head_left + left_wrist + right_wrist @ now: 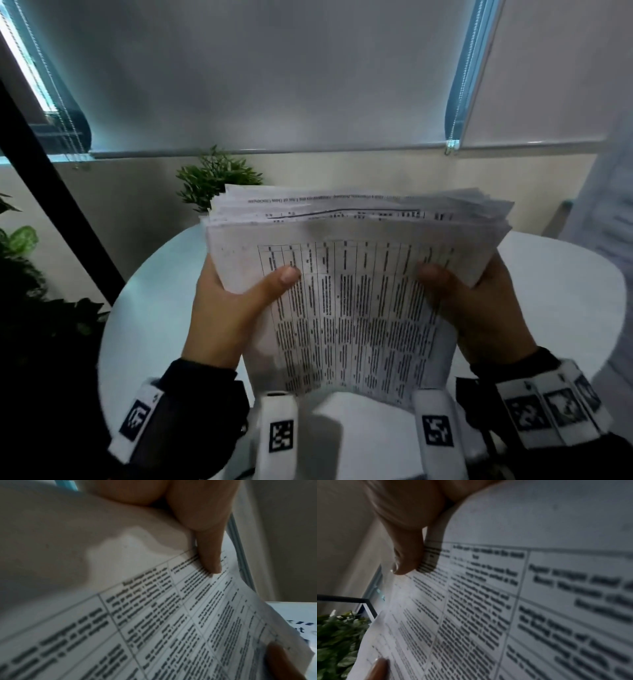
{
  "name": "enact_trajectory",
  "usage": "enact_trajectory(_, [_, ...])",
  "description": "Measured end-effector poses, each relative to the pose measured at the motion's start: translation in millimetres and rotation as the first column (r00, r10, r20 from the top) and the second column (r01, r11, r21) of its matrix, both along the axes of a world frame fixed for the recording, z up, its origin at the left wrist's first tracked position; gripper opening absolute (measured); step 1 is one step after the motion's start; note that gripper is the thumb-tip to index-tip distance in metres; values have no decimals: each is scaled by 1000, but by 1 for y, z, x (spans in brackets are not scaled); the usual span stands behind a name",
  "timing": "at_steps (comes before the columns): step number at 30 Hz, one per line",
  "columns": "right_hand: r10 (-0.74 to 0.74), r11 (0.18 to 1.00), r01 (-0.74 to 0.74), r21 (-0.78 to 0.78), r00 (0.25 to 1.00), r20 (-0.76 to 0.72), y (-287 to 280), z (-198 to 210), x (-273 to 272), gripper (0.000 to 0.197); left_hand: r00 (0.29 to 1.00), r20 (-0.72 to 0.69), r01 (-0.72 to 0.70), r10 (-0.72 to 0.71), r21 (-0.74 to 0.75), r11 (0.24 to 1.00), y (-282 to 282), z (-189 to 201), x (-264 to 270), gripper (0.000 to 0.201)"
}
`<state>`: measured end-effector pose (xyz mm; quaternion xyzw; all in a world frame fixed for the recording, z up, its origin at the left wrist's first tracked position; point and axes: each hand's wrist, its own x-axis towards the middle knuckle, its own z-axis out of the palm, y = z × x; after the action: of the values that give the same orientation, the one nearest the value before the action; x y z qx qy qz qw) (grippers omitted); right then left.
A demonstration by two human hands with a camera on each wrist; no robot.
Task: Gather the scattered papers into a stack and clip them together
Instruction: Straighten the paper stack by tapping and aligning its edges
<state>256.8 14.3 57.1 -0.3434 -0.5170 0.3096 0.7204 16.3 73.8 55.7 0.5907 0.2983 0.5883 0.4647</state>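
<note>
A thick stack of printed papers with tables on the top sheet is held up above the round white table. My left hand grips its left side, thumb on the top sheet and fingers hidden behind. My right hand grips the right side the same way. The far edges of the sheets are uneven and fanned. In the left wrist view my left thumb presses on the stack of papers. In the right wrist view my right thumb lies on the top sheet. No clip is in view.
A small green plant stands behind the stack at the table's far edge. More foliage fills the left side beside a black slanted post. Closed window blinds cover the wall ahead.
</note>
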Motion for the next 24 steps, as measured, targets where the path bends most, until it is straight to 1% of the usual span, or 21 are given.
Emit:
enact_trajectory(1, [-8,1000,7,22,1000,20,0,1,4,64,1000,3,6,-6,-4,1000,1,1,-3,90])
enact_trajectory(2, [-19,1000,18,20,999,46,-1,-2,6,68,1000,2,18,-18,-14,1000,1,-1,-5,100])
enact_trajectory(3, [-22,1000,22,-3,998,63,-2,-9,8,69,999,-7,41,-41,-31,999,1,-4,-6,100])
enact_trajectory(4, [-14,999,16,-41,998,59,-3,-18,7,65,998,-30,62,-64,-47,997,-1,-7,-5,91])
enact_trajectory(5, [-11,997,14,-81,999,36,-4,-24,3,57,997,-51,61,-64,-69,996,-3,-9,-3,79])
enact_trajectory(7, [-27,992,29,-119,1000,14,-3,-31,-5,41,999,-53,-14,9,-93,996,-6,-10,2,54])
enact_trajectory(8, [-39,992,41,-116,999,18,0,-26,-7,35,998,-47,-35,31,-87,996,-5,-8,3,49])
enact_trajectory(9, [-44,994,46,-102,999,19,2,-18,-9,32,998,-37,-44,41,-76,996,-4,-2,4,50])
enact_trajectory(10, [-41,996,43,-81,999,25,5,-9,-9,36,999,-17,-37,36,-52,998,-2,4,3,56])
enact_trajectory(11, [-24,998,26,-57,999,27,8,-3,-5,49,1000,4,-28,28,-30,999,1,9,0,68])
enact_trajectory(13, [-9,998,11,-61,999,34,9,0,0,87,999,24,-25,26,-22,999,7,9,-7,99])
enact_trajectory(14, [-1,996,5,-88,999,44,8,-6,1,94,1000,14,-18,19,-29,999,7,6,-10,110])
enact_trajectory(15, [3,992,4,-125,998,58,6,-15,0,91,1000,3,7,-7,-43,999,5,2,-11,113])
enact_trajectory(16, [-1,986,10,-164,999,54,4,-24,-2,86,999,-14,39,-40,-58,998,2,-2,-9,108])
enact_trajectory(17, [-12,983,19,-184,999,42,1,-29,-7,81,999,-30,40,-42,-72,997,-2,-6,-7,93])
enact_trajectory(18, [-38,982,45,-182,998,43,0,-31,-12,75,999,-43,14,-17,-66,998,-5,-6,-5,73])
enact_trajectory(19, [-66,984,74,-164,997,50,1,-30,-13,65,999,-43,-13,11,-63,998,-7,-3,-2,57])
enact_trajectory(20, [-75,986,81,-142,996,45,4,-24,-14,54,999,-40,-32,30,-54,998,-6,1,0,52])
enact_trajectory(21, [-65,990,68,-121,997,32,6,-17,-13,48,999,-27,-27,26,-37,999,-4,7,0,55])
enact_trajectory(22, [-53,994,54,-98,998,18,8,-10,-11,53,1000,-2,-12,12,-16,1000,0,12,-1,65])
enact_trajectory(24, [-46,995,46,-84,999,0,10,-7,-6,84,999,32,-33,34,-26,999,6,13,-6,97])
